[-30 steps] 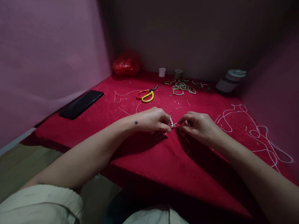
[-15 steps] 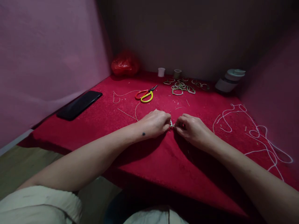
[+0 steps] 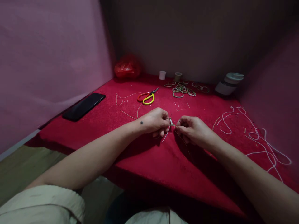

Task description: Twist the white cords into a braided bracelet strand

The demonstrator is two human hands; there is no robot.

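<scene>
Between my hands, over the red cloth, is a small knotted cord piece (image 3: 171,122) in pale and greenish cord, with loose ends hanging below it. My left hand (image 3: 159,121) is closed at its left side, thumb and finger pinched by the white cord. On the other side my right hand (image 3: 192,129) pinches a thin tan cord end that runs to the knot. Scissors (image 3: 148,98) with one red and one yellow handle lie beyond my left hand. Finished-looking cord loops (image 3: 178,94) lie in a pile further back.
A black phone (image 3: 84,106) lies at the left. Along the back are a red plastic bag (image 3: 127,69), a white spool (image 3: 162,75), a tan spool (image 3: 177,77) and a lidded container (image 3: 229,84). Tangled white cord (image 3: 257,133) spreads at the right; thread scraps dot the red cloth (image 3: 149,165).
My hands have shifted slightly apart and the fingers have changed their hold. More of the knotted piece and its hanging ends shows. The whole view has shifted a little.
</scene>
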